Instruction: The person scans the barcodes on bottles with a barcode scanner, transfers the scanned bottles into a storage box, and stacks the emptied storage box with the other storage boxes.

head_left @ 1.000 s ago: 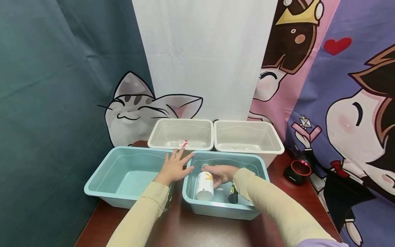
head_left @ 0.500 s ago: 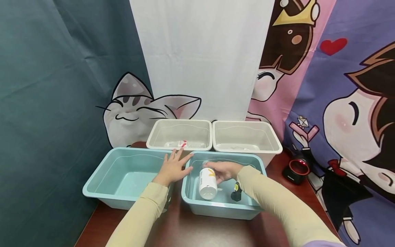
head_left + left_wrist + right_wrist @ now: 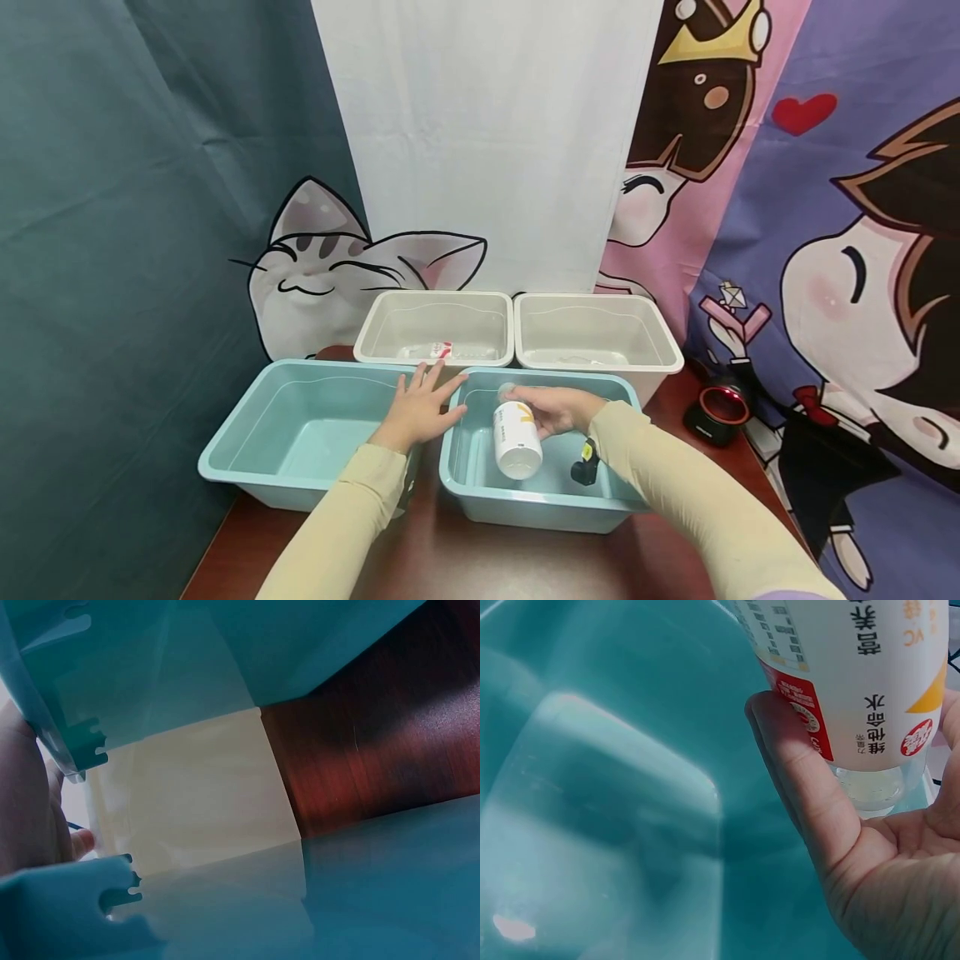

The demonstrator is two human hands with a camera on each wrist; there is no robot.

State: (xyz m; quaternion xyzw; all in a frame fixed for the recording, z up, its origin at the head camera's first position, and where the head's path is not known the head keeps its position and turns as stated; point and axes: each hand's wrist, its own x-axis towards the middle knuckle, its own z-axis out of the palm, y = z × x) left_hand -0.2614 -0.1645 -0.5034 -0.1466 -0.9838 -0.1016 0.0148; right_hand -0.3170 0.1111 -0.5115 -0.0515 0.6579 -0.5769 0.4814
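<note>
A drink bottle (image 3: 516,442) with a white label, orange marks and a clear neck hangs tilted, base towards me, within the right light-blue tub (image 3: 547,502). My right hand (image 3: 561,408) grips it around its neck end; the right wrist view shows the thumb or a finger laid along the label of the bottle (image 3: 862,682). My left hand (image 3: 418,410) lies with spread fingers over the gap between the two blue tubs, its fingers near the right tub's left rim. In the left wrist view that hand (image 3: 34,814) shows only in part.
The left light-blue tub (image 3: 315,448) stands beside the right one. Behind them are two cream tubs; the left cream tub (image 3: 435,304) holds a clear bottle with a red-and-white label (image 3: 441,350), the right cream tub (image 3: 592,312) something clear. A black device (image 3: 718,412) stands at right.
My right hand has shifted right with the bottle and raised its base off the tub's near side. The left hand has stayed in place.
</note>
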